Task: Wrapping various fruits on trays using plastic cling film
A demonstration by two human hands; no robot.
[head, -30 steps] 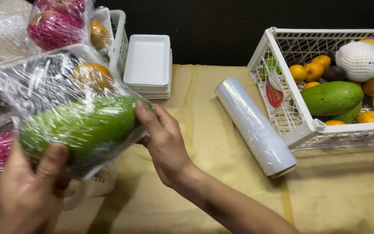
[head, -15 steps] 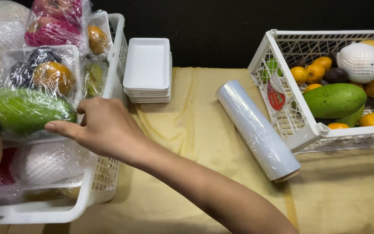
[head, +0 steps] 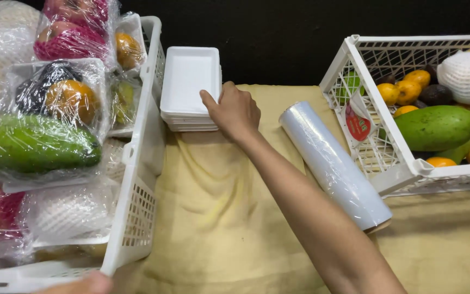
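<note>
My right hand point(head: 236, 111) reaches across the yellow cloth to a stack of white foam trays point(head: 189, 87). Its thumb lies on the top tray's right rim and the fingers curl against the stack's side. A plastic-wrapped tray point(head: 39, 136) with a green mango, an orange and a dark fruit lies in the white crate on the left point(head: 142, 179), on top of other wrapped packs. Only a sliver of my left hand point(head: 85, 284) shows at the bottom edge, below that crate's front corner.
A roll of cling film point(head: 333, 163) lies diagonally on the cloth right of my forearm. A second white crate point(head: 393, 179) at the right holds loose fruit: a large green mango, small oranges, a fruit in white foam netting.
The wrapped mango tray went from both hands into the left crate. My right hand then moved right to the foam tray stack, and my left hand dropped almost out of view.
</note>
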